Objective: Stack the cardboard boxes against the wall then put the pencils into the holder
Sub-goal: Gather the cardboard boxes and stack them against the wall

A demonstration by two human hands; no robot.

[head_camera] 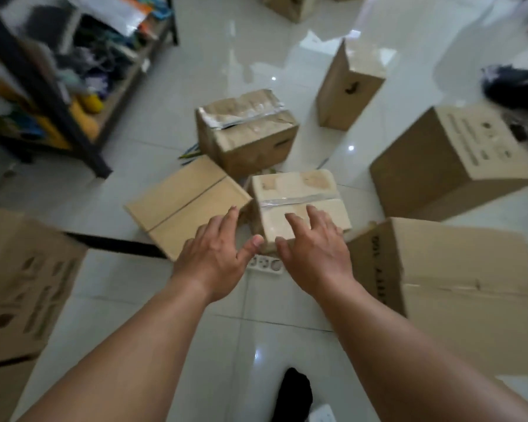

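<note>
Reaching for small taped box [299, 205] at twelve o'clock: right hand [314, 254] flat on top, left hand [217, 257] spread, unclamped. Best gripped by opposite sides.

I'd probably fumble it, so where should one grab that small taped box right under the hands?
Probably by its two opposite side walls, one palm each, coming down from above. The small taped box sits flat with open floor in front, and the left hand and right hand already flank its near edge.

left hand [214, 254] open beside small box [299, 205] | right hand [314, 254] open on it | white floor [128, 284]
</note>
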